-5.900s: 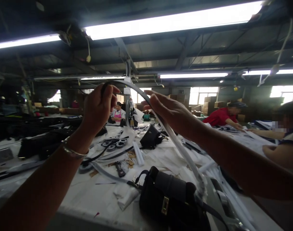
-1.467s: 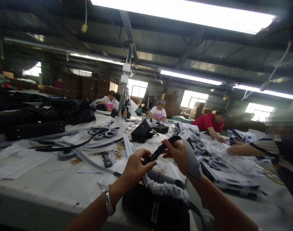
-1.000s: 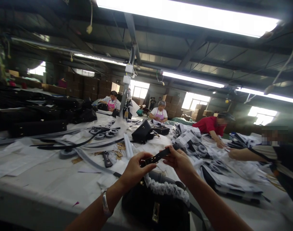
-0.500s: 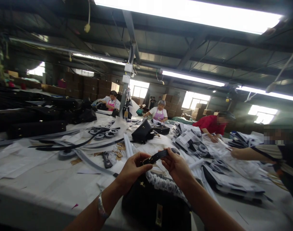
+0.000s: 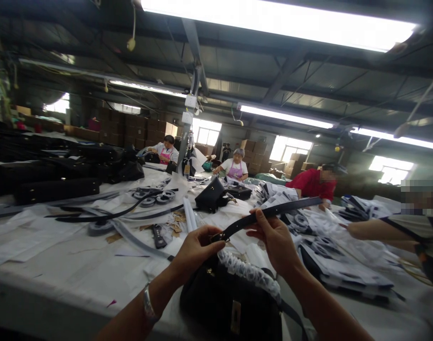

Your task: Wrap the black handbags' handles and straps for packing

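Observation:
A black strap (image 5: 289,206) with punched holes stretches between my two hands above the table. My left hand (image 5: 198,246) pinches its buckle end, where a bit of gold metal shows. Further along, my right hand (image 5: 273,234) holds the strap between thumb and fingers, and the free end sticks out to the right. Right below them stands a black handbag (image 5: 209,303) with a gold clasp (image 5: 235,316) on its front. Crinkled clear wrapping (image 5: 250,275) covers a part along the bag's top.
Several black bags (image 5: 56,189) are heaped at the left. Another black handbag (image 5: 212,194) lies farther back. Grey-wrapped straps (image 5: 138,241) and a dark box cutter-like tool (image 5: 158,236) lie on the white table (image 5: 70,279). Wrapped pieces (image 5: 344,270) and a co-worker's arm (image 5: 373,229) are at right.
Earlier the strap arched high between my raised hands; they came down over the bag. In the last half second my right hand shifted right, and the strap now extends straight past it.

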A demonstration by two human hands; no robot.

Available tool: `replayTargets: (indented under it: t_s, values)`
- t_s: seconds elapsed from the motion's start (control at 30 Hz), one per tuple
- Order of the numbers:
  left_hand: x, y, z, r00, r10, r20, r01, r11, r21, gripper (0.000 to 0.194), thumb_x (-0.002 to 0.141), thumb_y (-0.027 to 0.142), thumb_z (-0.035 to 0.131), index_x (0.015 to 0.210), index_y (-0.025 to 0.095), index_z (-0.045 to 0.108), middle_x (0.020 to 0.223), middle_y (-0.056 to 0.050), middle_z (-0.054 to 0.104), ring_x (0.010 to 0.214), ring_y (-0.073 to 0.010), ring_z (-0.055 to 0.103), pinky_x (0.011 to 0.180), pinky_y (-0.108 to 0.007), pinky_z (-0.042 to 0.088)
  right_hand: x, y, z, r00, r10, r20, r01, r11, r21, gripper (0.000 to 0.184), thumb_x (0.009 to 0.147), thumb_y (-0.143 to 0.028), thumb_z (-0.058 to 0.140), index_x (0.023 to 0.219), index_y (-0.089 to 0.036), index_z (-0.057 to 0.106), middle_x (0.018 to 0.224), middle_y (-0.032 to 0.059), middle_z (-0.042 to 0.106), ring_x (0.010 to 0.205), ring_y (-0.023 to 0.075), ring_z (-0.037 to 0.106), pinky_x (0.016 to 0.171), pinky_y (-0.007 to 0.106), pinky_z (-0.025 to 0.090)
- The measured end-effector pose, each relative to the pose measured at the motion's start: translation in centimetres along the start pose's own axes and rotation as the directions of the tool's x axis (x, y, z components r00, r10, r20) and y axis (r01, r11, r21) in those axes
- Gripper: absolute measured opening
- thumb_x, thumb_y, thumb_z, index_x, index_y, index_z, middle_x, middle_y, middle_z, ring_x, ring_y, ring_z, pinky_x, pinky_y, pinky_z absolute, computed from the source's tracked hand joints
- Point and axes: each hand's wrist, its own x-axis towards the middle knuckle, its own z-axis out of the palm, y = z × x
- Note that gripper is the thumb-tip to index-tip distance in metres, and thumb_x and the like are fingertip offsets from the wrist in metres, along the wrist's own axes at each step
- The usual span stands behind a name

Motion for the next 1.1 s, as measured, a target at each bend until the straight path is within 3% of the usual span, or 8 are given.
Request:
replayTargets:
  t_s: [0.23,0.63,0.77,0.93,1.03,1.1]
  values:
    - [0.0,0.3,0.7,0.999,0.038,-0.007,-0.037,0.999,0.007,0.033,0.074,0.033,0.080,0.101,0.017,0.072,0.092,-0.005,0.072,0.083,-0.0170,0.064,0.073,-0.024,0.044,-0.9,-0.7,0.6,0.976,0.025,0.217,0.020,0.979,-0.201,0.034,0.078,-0.040,0.077,0.098,-0.014,0.068,0.085,0.0069,0.076,0.077,0.0213,0.073,0.063,0.026,0.061]
    - [0.4,-0.3,0.7,0.999,0.033,-0.026,-0.035,0.995,-0.097,0.037,0.076,0.041,0.077,0.103,0.016,0.071,0.096,-0.007,0.072,0.088,-0.0189,0.064,0.076,-0.026,0.045,-0.9,-0.8,1.3,0.967,-0.053,0.249,0.151,0.907,-0.393,0.035,0.079,-0.045,0.074,0.099,-0.016,0.069,0.084,0.0084,0.077,0.072,0.0262,0.074,0.059,0.032,0.062]
    - [0.5,-0.1,0.9,0.999,0.017,-0.039,-0.021,0.993,-0.118,0.041,0.073,0.040,0.080,0.104,0.016,0.068,0.086,-0.003,0.067,0.079,-0.0151,0.062,0.070,-0.024,0.044,-1.2,-0.8,1.5,0.955,-0.129,0.268,0.258,0.808,-0.529,0.027,0.081,-0.044,0.071,0.095,-0.021,0.072,0.081,0.0059,0.077,0.063,0.0243,0.073,0.055,0.031,0.059]
    - [1.2,0.5,1.8,0.994,-0.009,-0.112,0.004,0.999,-0.046,0.040,0.066,0.041,0.083,0.090,0.015,0.065,0.066,0.003,0.057,0.063,-0.0124,0.057,0.060,-0.023,0.040,-1.3,-1.0,2.5,0.866,-0.262,0.425,0.497,0.541,-0.679,0.010,0.082,-0.031,0.068,0.085,-0.026,0.076,0.063,0.0018,0.071,0.056,0.0207,0.067,0.055,0.028,0.047]
    - [1.5,0.5,2.1,0.994,0.019,-0.105,-0.023,0.999,-0.038,0.035,0.069,0.042,0.081,0.085,0.015,0.065,0.068,0.002,0.060,0.065,-0.0131,0.058,0.060,-0.023,0.040,-0.5,-1.7,3.3,0.867,-0.246,0.434,0.496,0.514,-0.700,0.013,0.078,-0.023,0.065,0.084,-0.026,0.076,0.063,-0.0001,0.070,0.054,0.0182,0.063,0.056,0.027,0.045]
    - [1.5,0.6,1.9,0.997,0.048,-0.064,-0.051,0.998,-0.044,0.032,0.073,0.042,0.077,0.087,0.015,0.066,0.074,-0.001,0.064,0.069,-0.0140,0.060,0.064,-0.024,0.042,0.4,-2.8,3.7,0.883,-0.220,0.415,0.464,0.548,-0.696,0.018,0.075,-0.016,0.062,0.081,-0.025,0.075,0.068,-0.0007,0.070,0.062,0.0173,0.063,0.061,0.026,0.046]
